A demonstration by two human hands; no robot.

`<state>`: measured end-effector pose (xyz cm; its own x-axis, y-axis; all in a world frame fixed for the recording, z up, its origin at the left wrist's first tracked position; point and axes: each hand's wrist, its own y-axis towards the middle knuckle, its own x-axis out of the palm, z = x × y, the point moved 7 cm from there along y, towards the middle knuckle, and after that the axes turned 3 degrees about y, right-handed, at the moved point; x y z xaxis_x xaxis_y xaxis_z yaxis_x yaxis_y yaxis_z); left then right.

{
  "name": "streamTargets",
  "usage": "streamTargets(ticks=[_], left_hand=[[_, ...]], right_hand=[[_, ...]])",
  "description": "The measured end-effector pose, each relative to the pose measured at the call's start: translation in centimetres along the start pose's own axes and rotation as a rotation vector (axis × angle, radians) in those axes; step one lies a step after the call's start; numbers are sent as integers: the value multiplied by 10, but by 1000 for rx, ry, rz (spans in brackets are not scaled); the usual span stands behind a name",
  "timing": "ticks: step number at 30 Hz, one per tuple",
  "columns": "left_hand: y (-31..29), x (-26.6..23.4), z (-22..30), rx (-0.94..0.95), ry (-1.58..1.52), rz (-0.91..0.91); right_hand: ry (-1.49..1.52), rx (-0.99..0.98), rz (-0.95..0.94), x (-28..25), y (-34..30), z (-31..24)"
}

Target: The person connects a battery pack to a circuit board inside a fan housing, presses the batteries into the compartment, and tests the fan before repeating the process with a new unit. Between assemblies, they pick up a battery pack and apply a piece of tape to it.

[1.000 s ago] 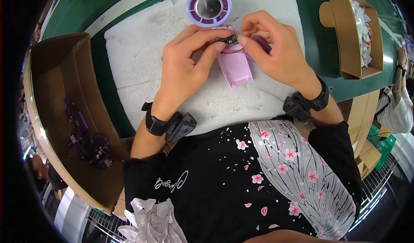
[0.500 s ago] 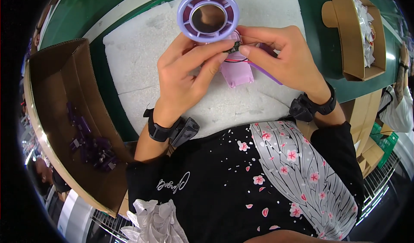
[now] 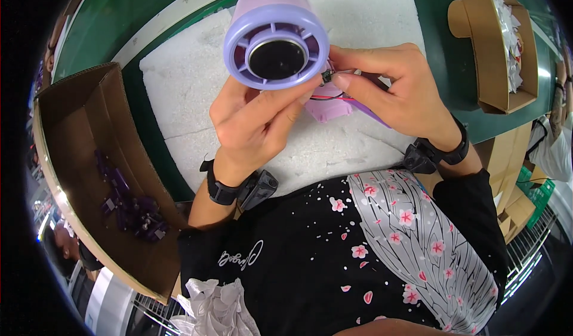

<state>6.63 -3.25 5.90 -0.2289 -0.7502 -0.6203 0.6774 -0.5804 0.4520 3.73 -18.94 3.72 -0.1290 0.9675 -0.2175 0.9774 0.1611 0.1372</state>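
Observation:
A lilac cylindrical housing [image 3: 275,14] with a spoked ring and dark round centre stands in front of me, like a hair dryer body. Below it lies an open pink handle shell [image 3: 330,111] with red and black wires [image 3: 329,98] across it. My left hand [image 3: 253,112] has its fingers closed at a small dark circuit board [image 3: 326,76], its fingertips partly covered by the ring. From the other side, my right hand [image 3: 397,85] pinches the board's right end between thumb and forefinger. A purple curved strip [image 3: 369,113] runs under my right hand.
The work lies on a white foam pad [image 3: 197,103] on a green table [image 3: 444,61]. At left a cardboard box [image 3: 86,118] holds several purple parts [image 3: 134,210]. Another cardboard box [image 3: 486,52] with white pieces stands at far right. Other people's arms show at the right edge.
The lilac housing has tipped and shifted left and toward me, so more of its side shows and its centre looks dark. Both hands moved slightly toward me, still at the circuit board.

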Motion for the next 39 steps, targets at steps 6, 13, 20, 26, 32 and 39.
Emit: streamTargets(ticks=[6,13,20,26,32,39], left_hand=[[2,7,-9,-94,-122,-26],[-12,22,-39,-436,-225,-86],[-15,24,-48,-496,-300,-63],[-14,22,-54,-528,-415,-159],[-13,25,-56,-595,-476,-165],[-22,26,-51,-544,-346,-123]], right_hand=[[145,237,-10,7,-4,28],[1,219,79,7,-1,22],[154,173,143,4,-5,36],[205,303,-169,5,-1,38],[163,253,-324,6,0,32],[12,254,-322,13,-10,36]])
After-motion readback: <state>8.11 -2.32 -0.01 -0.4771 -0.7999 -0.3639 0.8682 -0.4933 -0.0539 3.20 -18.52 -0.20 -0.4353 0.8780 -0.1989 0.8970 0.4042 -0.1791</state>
